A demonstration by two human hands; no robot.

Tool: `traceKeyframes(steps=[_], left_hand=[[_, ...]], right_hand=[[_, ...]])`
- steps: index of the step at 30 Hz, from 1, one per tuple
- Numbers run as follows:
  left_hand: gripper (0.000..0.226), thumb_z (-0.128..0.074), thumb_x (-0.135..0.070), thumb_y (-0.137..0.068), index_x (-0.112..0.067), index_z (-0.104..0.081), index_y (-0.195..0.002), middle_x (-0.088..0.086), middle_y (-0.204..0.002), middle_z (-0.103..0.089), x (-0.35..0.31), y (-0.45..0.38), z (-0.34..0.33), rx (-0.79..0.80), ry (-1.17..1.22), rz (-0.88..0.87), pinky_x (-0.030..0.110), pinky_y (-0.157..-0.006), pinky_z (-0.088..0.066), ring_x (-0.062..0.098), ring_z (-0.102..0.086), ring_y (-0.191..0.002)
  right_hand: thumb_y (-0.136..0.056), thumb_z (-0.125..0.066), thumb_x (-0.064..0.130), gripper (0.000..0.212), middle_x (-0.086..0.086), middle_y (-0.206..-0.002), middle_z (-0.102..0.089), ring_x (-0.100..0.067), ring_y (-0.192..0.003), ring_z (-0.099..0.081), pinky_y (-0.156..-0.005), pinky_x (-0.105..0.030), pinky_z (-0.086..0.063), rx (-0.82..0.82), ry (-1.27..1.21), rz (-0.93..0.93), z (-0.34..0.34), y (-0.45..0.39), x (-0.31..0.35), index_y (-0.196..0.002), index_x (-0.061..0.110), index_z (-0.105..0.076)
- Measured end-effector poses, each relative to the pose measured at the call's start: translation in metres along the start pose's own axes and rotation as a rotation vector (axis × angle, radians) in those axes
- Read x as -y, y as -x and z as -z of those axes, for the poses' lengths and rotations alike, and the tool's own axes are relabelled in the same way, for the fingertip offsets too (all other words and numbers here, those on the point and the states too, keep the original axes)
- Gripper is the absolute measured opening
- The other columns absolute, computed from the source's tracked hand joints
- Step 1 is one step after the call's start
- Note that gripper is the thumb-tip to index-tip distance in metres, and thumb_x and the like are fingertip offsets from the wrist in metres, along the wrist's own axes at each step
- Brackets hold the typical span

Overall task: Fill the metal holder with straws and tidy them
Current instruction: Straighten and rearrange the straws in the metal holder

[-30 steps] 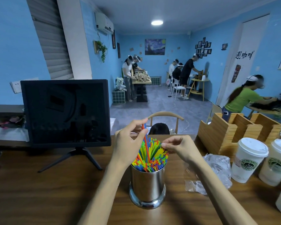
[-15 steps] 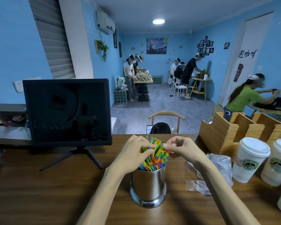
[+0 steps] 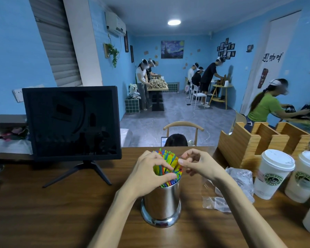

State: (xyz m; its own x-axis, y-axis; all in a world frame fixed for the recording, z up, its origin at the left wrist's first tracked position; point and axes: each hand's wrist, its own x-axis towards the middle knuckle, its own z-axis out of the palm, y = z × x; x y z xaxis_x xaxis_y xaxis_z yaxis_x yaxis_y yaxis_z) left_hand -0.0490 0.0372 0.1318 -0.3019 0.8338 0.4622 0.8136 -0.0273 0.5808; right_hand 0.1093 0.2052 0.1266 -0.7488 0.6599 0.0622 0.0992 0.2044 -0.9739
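Note:
A shiny metal holder point(image 3: 161, 203) stands upright on the wooden table point(image 3: 43, 212), straight ahead of me. A dense bundle of colourful straws point(image 3: 168, 156) sticks out of its top. My left hand point(image 3: 147, 176) wraps around the left and front of the bundle, its thumb lying across the straws just above the rim. My right hand point(image 3: 202, 167) is at the right side of the bundle, its bent fingers pinching straw tips. The lower part of the straws is hidden inside the holder.
A dark monitor point(image 3: 72, 122) on a tripod stand sits at the left. Crumpled clear plastic wrap point(image 3: 238, 183) lies right of the holder. Two lidded paper cups point(image 3: 274, 174) point(image 3: 304, 178) and a wooden organizer point(image 3: 249, 142) stand at the right. People work in the room beyond.
My left hand pushed a raised straw down into the bundle and closed around the straws. My right hand moved in against the bundle's right side.

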Motion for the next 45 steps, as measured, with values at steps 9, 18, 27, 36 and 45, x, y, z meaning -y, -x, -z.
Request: traceKeyframes(steps=[9,18,27,36,45], left_hand=[[0.014,-0.074,-0.046,-0.086,-0.045,-0.076,-0.099,-0.022,-0.087,-0.065,-0.006,0.009,-0.001,-0.174,-0.07,0.08,0.031,-0.089,-0.046,0.002,-0.05,-0.099],[0.016,-0.081,-0.049,-0.075,-0.037,-0.079,-0.085,-0.021,-0.085,-0.063,-0.013,0.026,-0.007,-0.16,-0.207,-0.056,0.034,-0.088,-0.042,0.004,-0.047,-0.093],[0.007,-0.079,-0.03,-0.085,-0.034,-0.077,-0.09,-0.02,-0.091,-0.07,-0.021,0.025,-0.014,-0.239,-0.21,-0.045,0.037,-0.085,-0.05,0.008,-0.052,-0.094],[0.018,-0.082,-0.016,-0.081,-0.028,-0.078,-0.094,-0.014,-0.081,-0.064,-0.023,0.03,-0.027,-0.469,-0.281,-0.049,0.033,-0.068,-0.055,0.009,-0.058,-0.082],[0.017,-0.083,-0.017,-0.081,-0.026,-0.081,-0.096,-0.013,-0.092,-0.07,-0.014,0.03,-0.031,-0.422,-0.335,-0.083,0.025,-0.071,-0.053,0.006,-0.052,-0.09]], right_hand=[[-0.082,-0.083,0.031,0.04,-0.01,-0.062,-0.066,-0.018,-0.056,-0.062,-0.051,-0.028,-0.051,-0.129,0.043,0.103,-0.009,0.009,-0.005,-0.086,-0.002,-0.061],[-0.087,-0.079,0.033,0.013,0.002,-0.067,-0.071,-0.013,-0.062,-0.063,-0.062,-0.028,-0.053,-0.07,0.12,0.272,-0.013,0.021,-0.012,-0.08,0.022,-0.077],[-0.083,-0.084,0.025,0.008,0.03,-0.07,-0.07,0.003,-0.07,-0.068,-0.065,-0.008,-0.045,-0.174,0.365,0.432,-0.014,0.024,-0.013,-0.082,0.032,-0.08],[-0.088,-0.079,0.019,0.018,0.014,-0.087,-0.072,-0.004,-0.07,-0.063,-0.066,-0.014,-0.047,-0.255,0.567,0.692,-0.021,0.02,-0.031,-0.102,0.03,-0.08],[-0.089,-0.062,0.061,0.039,0.021,-0.095,-0.074,-0.005,-0.084,-0.066,-0.076,-0.029,-0.056,-0.152,0.498,0.667,-0.014,0.027,-0.037,-0.112,0.034,-0.077]])
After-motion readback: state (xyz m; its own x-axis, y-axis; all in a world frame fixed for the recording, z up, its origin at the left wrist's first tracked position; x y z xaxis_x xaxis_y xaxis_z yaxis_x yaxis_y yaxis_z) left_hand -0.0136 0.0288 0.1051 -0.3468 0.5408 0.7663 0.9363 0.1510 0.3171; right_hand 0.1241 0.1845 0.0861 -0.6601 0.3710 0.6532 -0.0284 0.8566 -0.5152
